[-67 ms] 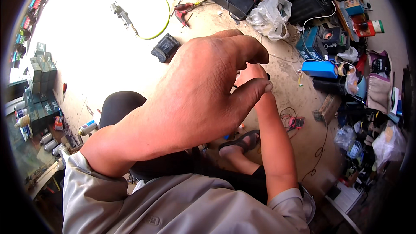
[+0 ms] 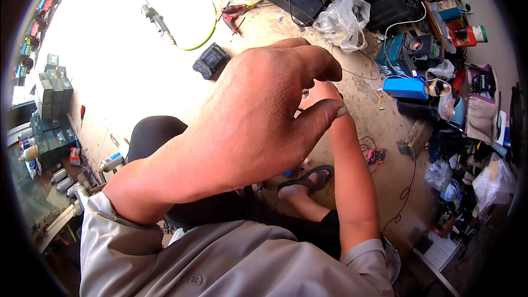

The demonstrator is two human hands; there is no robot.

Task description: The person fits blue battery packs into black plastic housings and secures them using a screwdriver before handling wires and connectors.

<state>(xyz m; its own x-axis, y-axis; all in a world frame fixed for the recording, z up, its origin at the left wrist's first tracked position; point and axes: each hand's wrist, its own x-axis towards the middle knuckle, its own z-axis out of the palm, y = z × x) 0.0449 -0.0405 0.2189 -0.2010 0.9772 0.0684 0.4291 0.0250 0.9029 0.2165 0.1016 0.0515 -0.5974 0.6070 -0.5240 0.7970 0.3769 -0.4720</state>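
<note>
My left hand (image 2: 264,93) fills the middle of the head view, close up, with its back toward me. Its index finger and thumb are bent to the right with a gap between them, and nothing shows in that gap. The other fingertips are hidden. Behind it, mostly covered, is my right hand (image 2: 324,91), its forearm rising from the lower right. The right fingers cannot be made out, and a small dark spot beside them is too small to name. A black blocky object (image 2: 210,61) lies on the floor past my left wrist.
Red-handled pliers (image 2: 231,22) and a tool with a yellow-green cable (image 2: 159,23) lie ahead. Boxes (image 2: 52,96) are stacked at left beside a spray can (image 2: 111,161). Right are a clear plastic bag (image 2: 344,22), a blue pack (image 2: 406,88), a wooden block (image 2: 415,138) and a red meter (image 2: 376,156).
My right forearm has shifted very slightly to the right. My left hand stays almost where it was.
</note>
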